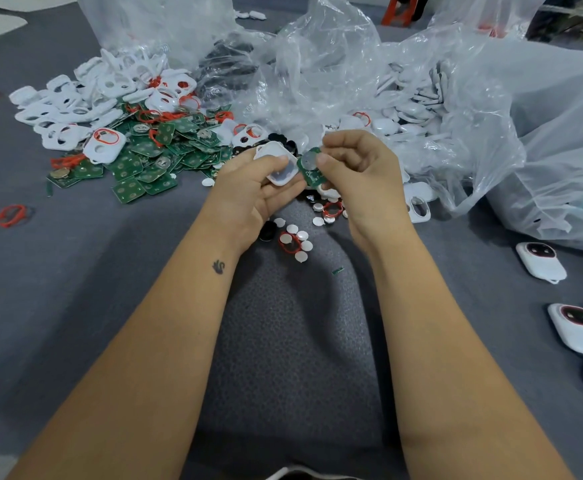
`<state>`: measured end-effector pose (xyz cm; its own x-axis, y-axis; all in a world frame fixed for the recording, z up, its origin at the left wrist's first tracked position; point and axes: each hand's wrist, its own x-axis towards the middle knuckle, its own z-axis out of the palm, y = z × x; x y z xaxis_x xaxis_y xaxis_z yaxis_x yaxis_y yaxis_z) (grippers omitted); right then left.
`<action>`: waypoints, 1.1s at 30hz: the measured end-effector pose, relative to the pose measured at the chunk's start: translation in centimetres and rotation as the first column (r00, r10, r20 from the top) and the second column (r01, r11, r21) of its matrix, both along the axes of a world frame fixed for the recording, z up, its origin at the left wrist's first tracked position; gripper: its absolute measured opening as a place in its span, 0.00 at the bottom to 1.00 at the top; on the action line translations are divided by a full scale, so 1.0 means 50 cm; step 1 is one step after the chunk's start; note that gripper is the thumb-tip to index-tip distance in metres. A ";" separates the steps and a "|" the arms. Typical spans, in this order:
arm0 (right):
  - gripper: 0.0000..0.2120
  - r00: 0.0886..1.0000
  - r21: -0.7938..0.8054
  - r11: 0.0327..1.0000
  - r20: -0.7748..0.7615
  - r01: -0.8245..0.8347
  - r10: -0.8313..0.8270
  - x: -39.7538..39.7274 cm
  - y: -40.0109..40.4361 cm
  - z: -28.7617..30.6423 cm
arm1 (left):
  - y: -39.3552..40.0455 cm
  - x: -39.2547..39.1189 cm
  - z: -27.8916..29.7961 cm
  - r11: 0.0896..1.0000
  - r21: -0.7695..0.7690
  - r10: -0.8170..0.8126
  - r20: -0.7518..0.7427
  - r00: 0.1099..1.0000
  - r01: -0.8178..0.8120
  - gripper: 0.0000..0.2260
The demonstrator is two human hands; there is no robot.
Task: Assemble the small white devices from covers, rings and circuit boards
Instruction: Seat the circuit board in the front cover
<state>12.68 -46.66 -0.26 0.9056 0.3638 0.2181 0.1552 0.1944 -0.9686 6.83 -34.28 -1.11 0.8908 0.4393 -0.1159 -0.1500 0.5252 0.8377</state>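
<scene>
Forearms: both bare, reaching up from the bottom edge to meet at frame centre over a grey cloth-covered surface.
Finished devices (pixel 575 330): white, red-ringed, lying at the right edge, lower half.
Loose discs (pixel 298 240): small white rounds with a red ring among them, on the cloth just below the hands.
Left hand (pixel 253 188): fingers curled under a white cover (pixel 280 164), thumb pressing on top; its hollow side faces up.
Right hand (pixel 357 168): fingers folded, thumb and forefinger pinching a green circuit board (pixel 311 168).
Board attitude: tilted, coin cell facing the camera, long axis running from upper left to lower right, its edge touching the cover's right rim.
Board pile (pixel 151 157): green boards heaped left of centre.
Cover pile (pixel 75 102): white covers and red rings, upper left.
Plastic bags (pixel 439 91): clear, crumpled, holding more white parts, across the top and right.
</scene>
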 end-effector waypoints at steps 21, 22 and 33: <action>0.14 0.924 -0.436 0.889 0.380 0.142 0.039 -0.009 -0.001 -0.007 | 0.001 -0.001 0.008 0.974 -0.211 0.073 -0.052 0.996 -0.083 0.13; 0.13 0.925 -0.432 0.890 0.378 0.144 0.034 -0.011 0.000 -0.006 | 0.001 -0.001 0.007 0.973 -0.214 0.078 -0.051 0.996 -0.087 0.13; 0.09 0.969 -0.335 0.941 0.244 0.051 0.034 -0.013 0.001 -0.006 | 0.008 0.002 0.006 0.950 -0.298 0.096 0.011 0.995 -0.088 0.14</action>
<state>12.03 -46.62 -0.57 0.8437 0.4468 0.2976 0.3936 -0.1378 -0.9089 6.91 -33.89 -0.79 0.8527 0.4683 -0.2317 -0.2283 0.7328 0.6410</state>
